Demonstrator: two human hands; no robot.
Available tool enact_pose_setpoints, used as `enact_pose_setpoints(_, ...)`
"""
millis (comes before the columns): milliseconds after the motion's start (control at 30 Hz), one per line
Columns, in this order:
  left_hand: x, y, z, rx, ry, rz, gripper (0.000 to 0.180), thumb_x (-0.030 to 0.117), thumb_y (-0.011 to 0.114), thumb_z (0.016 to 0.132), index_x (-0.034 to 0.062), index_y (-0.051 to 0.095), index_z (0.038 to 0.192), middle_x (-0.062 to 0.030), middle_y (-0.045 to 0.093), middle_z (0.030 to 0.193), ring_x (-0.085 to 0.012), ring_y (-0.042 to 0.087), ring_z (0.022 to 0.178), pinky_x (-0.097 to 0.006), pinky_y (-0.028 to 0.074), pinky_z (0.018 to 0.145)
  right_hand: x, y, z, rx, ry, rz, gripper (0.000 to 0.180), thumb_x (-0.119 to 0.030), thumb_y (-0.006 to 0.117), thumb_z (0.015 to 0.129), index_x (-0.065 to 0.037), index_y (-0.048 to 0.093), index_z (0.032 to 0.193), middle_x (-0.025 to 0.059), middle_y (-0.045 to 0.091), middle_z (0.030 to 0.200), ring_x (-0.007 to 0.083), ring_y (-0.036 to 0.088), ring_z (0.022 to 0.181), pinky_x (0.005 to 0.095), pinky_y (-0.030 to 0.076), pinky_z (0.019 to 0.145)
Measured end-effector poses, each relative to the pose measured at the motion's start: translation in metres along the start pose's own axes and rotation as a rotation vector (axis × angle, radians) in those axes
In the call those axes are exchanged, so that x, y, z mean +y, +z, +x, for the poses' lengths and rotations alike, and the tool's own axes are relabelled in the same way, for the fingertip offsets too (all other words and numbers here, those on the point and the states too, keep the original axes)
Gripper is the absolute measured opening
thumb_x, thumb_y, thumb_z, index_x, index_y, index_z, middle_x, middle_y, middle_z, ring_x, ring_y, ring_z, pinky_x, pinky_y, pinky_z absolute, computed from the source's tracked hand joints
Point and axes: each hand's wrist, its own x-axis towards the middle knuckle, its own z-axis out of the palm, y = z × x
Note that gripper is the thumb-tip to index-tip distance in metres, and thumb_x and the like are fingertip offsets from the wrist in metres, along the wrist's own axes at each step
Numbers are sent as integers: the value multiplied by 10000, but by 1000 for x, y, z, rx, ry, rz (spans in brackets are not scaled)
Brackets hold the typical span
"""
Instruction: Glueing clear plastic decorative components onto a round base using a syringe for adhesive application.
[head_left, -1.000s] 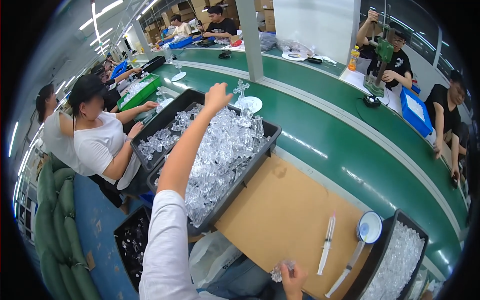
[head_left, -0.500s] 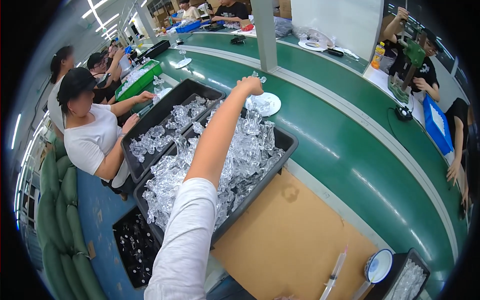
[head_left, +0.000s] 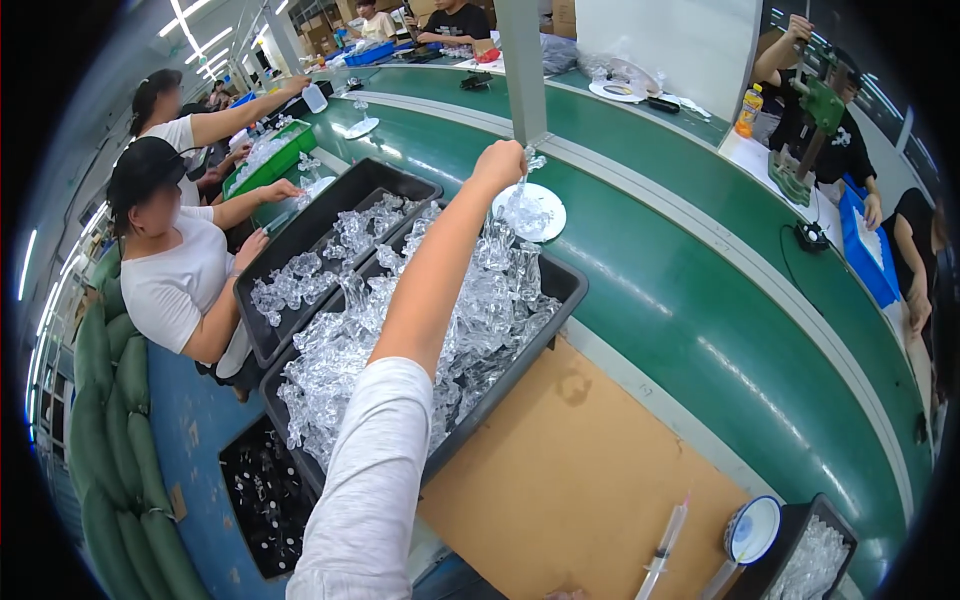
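Observation:
My left hand [head_left: 500,164] is stretched out over the far end of a black bin, its fingers closed on a clear plastic figure-like piece [head_left: 535,160]. The piece hangs above a round white disc [head_left: 540,213] on the green conveyor, where more clear plastic rests. Whether the two touch I cannot tell. Beneath my forearm, the black bin [head_left: 490,400] is heaped with clear plastic pieces [head_left: 335,370]. Of my right hand [head_left: 566,595], only a sliver shows at the lower edge; its fingers are hidden.
Brown board [head_left: 560,470] carries a syringe [head_left: 664,550]; a blue-and-white bowl [head_left: 753,530] stands beside it. A second black bin [head_left: 262,335] adjoins mine, with a white-shirted co-worker [head_left: 165,270] at its left. A metal post [head_left: 524,70] rises beyond my hand. Green sacks [head_left: 95,430] lie left.
My left hand has lowered slightly, and the clear piece now hangs upright near the disc. Behind the nearest co-worker, another person has reached over the conveyor with a white bottle.

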Motion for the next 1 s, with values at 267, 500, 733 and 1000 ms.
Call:
enact_pose_setpoints(267,98,-75,-18,131,255,-23,171,-3,602,705,82,734,775,-130,694,861,-324,659,847,-423,516,777,-69,56,-8,749,1463,2395,93,5,646,862,-33,649,947,105,681,903,151,645,811,264,524,660)
enact_pose_setpoints(500,183,-157,-127,9,598,-70,111,9,601,725,64,690,759,-75,680,835,-297,649,809,-409,502,726,-39,3,23,808,1357,1528,144,-103,679,872,26,661,934,73,689,814,121,638,728,268,519,655)
enact_pose_setpoints(733,195,-121,-279,-270,644,-303,127,-10,593,706,65,684,750,-91,655,773,-297,641,777,-394,505,696,-27,-6,30,860,1257,1397,165,-131,660,892,25,679,942,74,696,812,114,640,726,271,518,653)
enact_pose_setpoints(1000,183,-98,-338,-286,457,-443,110,9,612,750,25,680,835,-112,655,891,-316,636,850,-378,504,753,-29,7,32,891,1323,1225,198,-183,659,906,12,661,941,24,643,702,72,569,586,224,428,519)
